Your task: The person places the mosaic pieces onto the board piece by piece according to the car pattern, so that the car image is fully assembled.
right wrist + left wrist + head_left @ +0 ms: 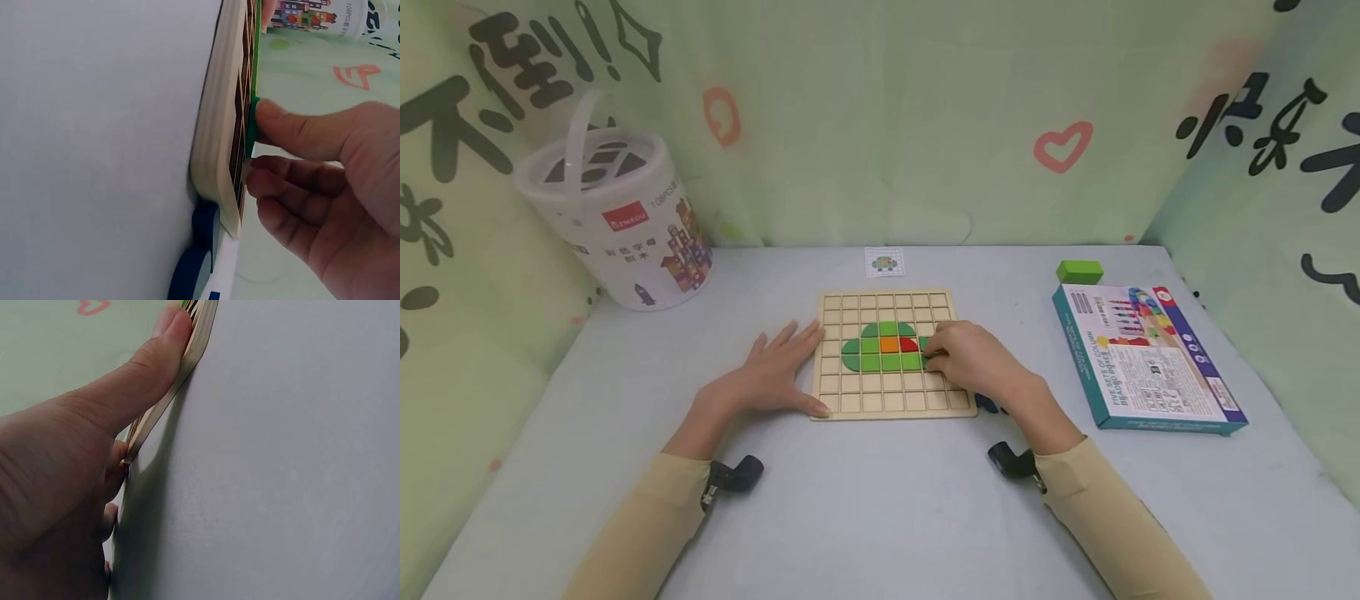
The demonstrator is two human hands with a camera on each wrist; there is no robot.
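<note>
A wooden grid board [887, 406] lies on the table, with green, orange and red pieces set in its middle cells. My left hand [767, 375] rests at the board's left side, fingers spread, its thumb [150, 372] on the near left corner. At the right end of the coloured pieces, my right hand [977, 358] pinches a dark green piece [252, 128] at the board's surface. The thumb touches that piece in the right wrist view; the other fingers curl beside it and partly hide it. Behind the board lies a small card [884, 262] printed with a similar coloured figure.
Dark blue pieces [204, 225] lie by the board's near right corner, partly under my right wrist. A flat toy box [1157, 358] lies on the right, with a green block [1079, 272] behind it. A white lidded bucket [625, 225] stands at back left, before a printed curtain [880, 125].
</note>
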